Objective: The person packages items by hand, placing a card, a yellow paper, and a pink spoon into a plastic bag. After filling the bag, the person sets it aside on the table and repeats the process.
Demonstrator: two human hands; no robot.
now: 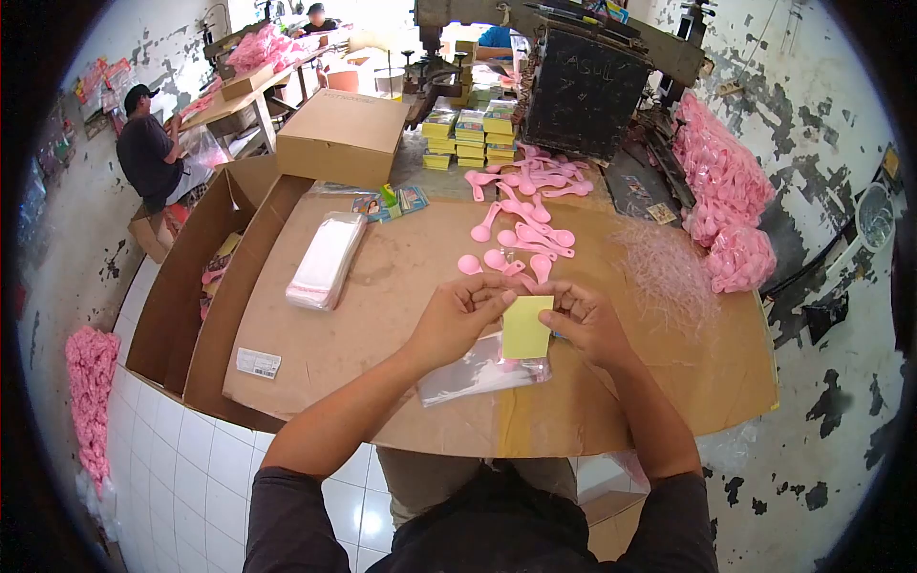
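Observation:
A small yellow card (526, 329) is held upright between my two hands over the front of the table. My left hand (465, 313) pinches its upper left corner. At the right edge, my right hand (585, 323) is closed on the card with thumb and fingers. Something pink shows behind the card's top, partly hidden by my fingers. Beneath my hands lies a clear plastic bag (458, 380) on the cardboard. Several pink spoons (535, 234) are scattered just beyond my fingertips.
A stack of clear bags (327, 258) lies left on the cardboard-covered table (401, 286). Behind stand yellow card stacks (468, 134) and a closed carton (344, 134). An open box (234, 286) adjoins the left edge. Plastic strands (669, 277) lie right. A person (151, 153) sits far left.

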